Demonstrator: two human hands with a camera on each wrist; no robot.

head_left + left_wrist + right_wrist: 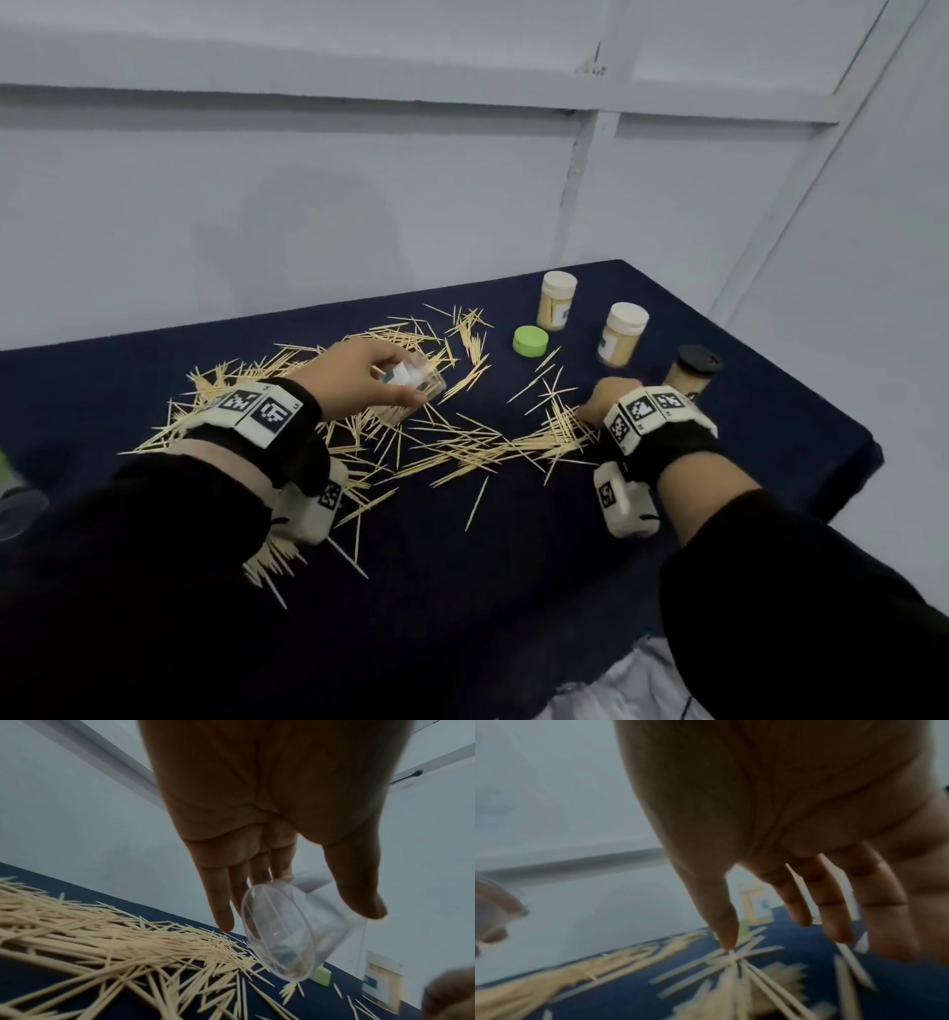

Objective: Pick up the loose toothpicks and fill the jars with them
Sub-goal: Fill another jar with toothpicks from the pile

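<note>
Near edge: black sleeves (821, 591) are filling the foreground.
Left hand (354, 377): fingers and thumb are curling round an empty clear jar (416, 383), tilted, mouth facing right.
Right hand (608, 401): fingers are spreading loosely, tips touching the loose toothpicks (493, 444) on the bench (770, 437); no pinch showing.
Key relation: toothpick strand is running left-right between the hands, its right end under the right hand, the nearer one; jar is waiting to its left.
Capped jars (621, 334): far right.
</note>
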